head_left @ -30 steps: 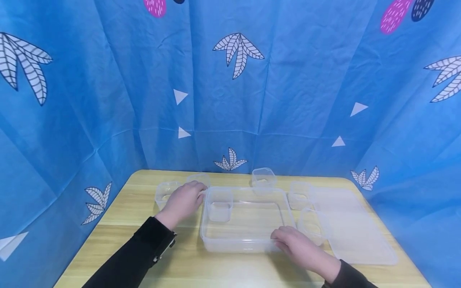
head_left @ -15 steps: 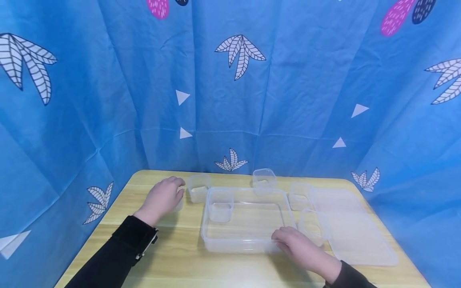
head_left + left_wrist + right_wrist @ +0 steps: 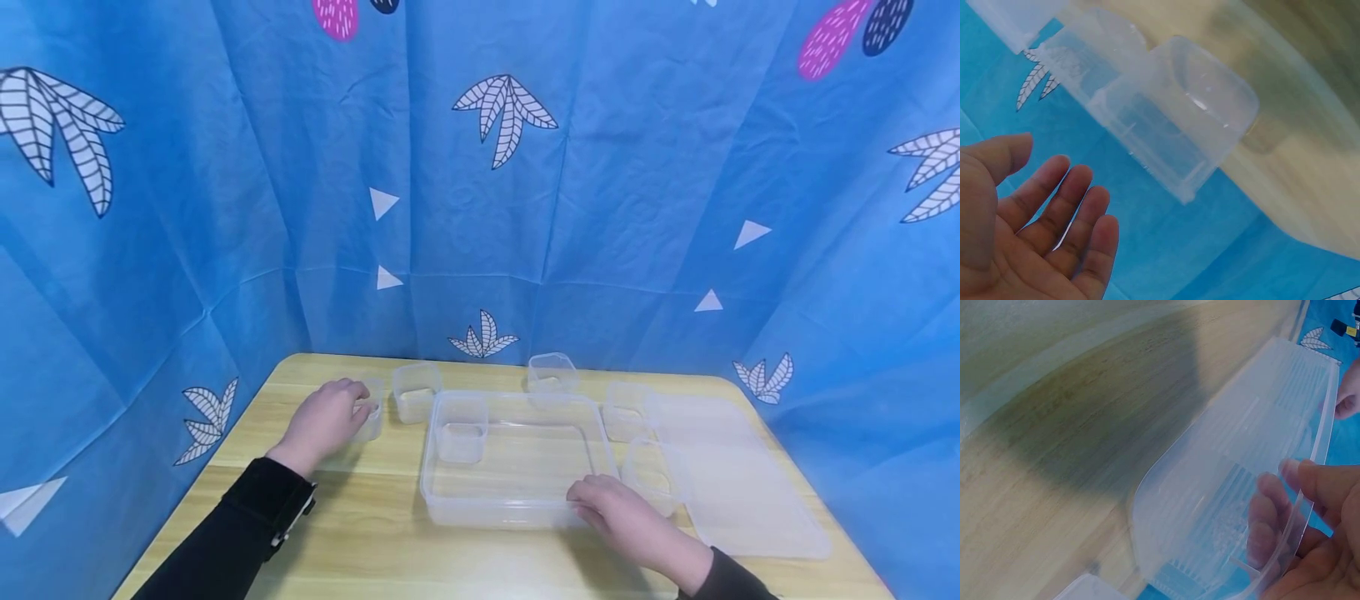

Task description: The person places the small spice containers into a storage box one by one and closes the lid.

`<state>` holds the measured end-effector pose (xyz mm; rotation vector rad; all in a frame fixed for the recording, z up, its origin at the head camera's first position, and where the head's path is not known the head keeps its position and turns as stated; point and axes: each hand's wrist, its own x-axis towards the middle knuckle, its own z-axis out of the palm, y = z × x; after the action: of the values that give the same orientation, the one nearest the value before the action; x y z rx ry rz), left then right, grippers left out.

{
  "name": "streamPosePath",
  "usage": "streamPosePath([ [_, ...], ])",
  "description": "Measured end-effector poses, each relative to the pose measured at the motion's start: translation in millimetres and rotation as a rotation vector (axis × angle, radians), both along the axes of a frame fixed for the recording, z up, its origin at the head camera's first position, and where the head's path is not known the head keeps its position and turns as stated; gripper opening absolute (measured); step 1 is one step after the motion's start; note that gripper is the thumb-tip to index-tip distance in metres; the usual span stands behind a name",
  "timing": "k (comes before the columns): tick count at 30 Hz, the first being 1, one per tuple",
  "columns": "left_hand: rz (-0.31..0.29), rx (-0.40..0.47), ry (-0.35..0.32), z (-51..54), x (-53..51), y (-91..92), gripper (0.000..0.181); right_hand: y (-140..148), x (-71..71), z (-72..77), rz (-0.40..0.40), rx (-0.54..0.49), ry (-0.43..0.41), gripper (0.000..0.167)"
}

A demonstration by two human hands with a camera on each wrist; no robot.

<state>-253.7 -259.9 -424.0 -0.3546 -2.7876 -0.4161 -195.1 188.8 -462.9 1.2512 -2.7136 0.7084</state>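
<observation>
My left hand is at the left back of the table, beside a small clear plastic cup that it partly hides in the head view. In the left wrist view its fingers are relaxed and spread apart from the nearest cup, with nothing between them. With my right hand I grip the front right rim of a large clear rectangular container. Thumb and fingers pinch its wall in the right wrist view. One small cup stands inside the container's left back corner.
More small cups stand around the container: one at back left, one behind, two on the right. A flat translucent lid lies at the right of the wooden table. A blue patterned curtain encloses it.
My left hand has moved left, away from the back left cup beside the container, to the leftmost cup, then slightly back from it. My right hand stays on the container's rim.
</observation>
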Motion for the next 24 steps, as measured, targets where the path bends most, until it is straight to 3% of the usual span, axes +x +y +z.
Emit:
streamPosePath([
  [14,-0.024,-0.026,-0.055,-24.2,-3.2,-8.2,0.029,-0.2,1.8,-2.0,-0.017,0.007,0.033,0.009],
  [20,-0.024,-0.016,-0.104,-30.9,-7.0,-9.4,0.024,0.4,1.3,-3.3,-0.024,0.012,0.050,0.015],
  [24,-0.033,-0.015,-0.090,-35.6,-8.5,-10.1,0.017,-0.1,0.9,-3.5,-0.014,0.006,0.067,0.015],
])
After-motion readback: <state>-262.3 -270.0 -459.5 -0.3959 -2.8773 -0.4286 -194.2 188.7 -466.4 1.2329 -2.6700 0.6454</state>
